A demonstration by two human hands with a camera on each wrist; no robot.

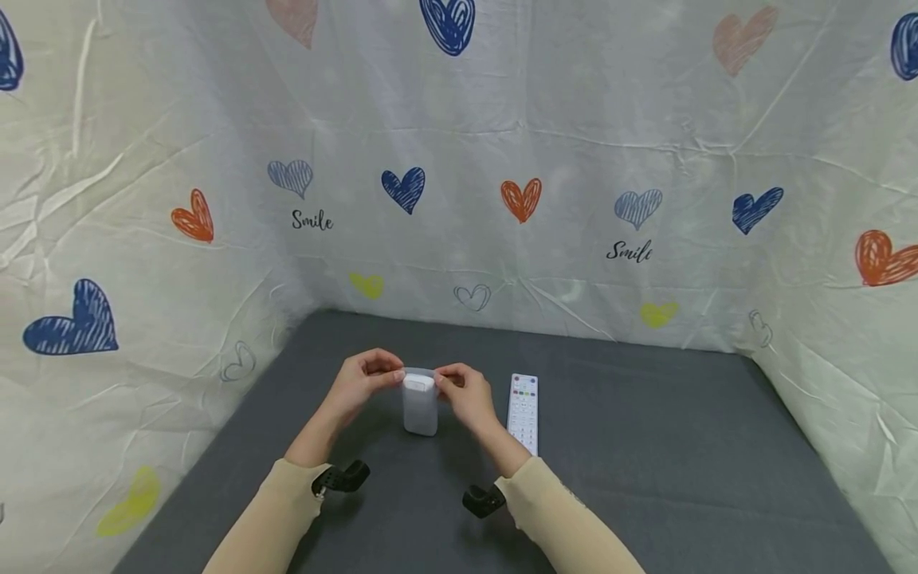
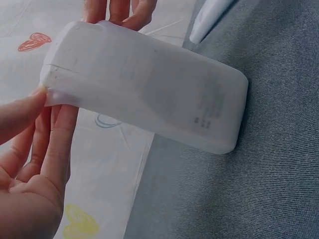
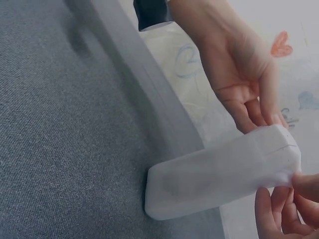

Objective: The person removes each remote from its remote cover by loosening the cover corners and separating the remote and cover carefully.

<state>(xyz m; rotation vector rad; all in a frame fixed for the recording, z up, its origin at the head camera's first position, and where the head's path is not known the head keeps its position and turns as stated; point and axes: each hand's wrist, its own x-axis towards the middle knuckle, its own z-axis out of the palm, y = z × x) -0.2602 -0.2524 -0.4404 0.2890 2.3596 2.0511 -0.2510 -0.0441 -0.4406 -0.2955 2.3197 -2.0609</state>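
Observation:
A white, rounded box-like device (image 1: 420,408) stands upright on the dark cloth, with a translucent flap at its top. In the left wrist view its face (image 2: 149,84) looks milky, with blurred small print near the bottom end. My left hand (image 1: 362,387) pinches the top left edge between thumb and fingers. On the opposite side, my right hand (image 1: 468,392) pinches the top right edge in the same way. Thin translucent material (image 2: 62,98) sticks out at the left thumb. The right wrist view shows the device's bottom end resting on the cloth.
To the right of my right hand lies a white remote control (image 1: 523,413) with rows of buttons, its near end partly behind my forearm. Dark grey cloth (image 1: 681,446) covers the table. White curtains (image 1: 566,167) printed with hearts stand behind and on both sides.

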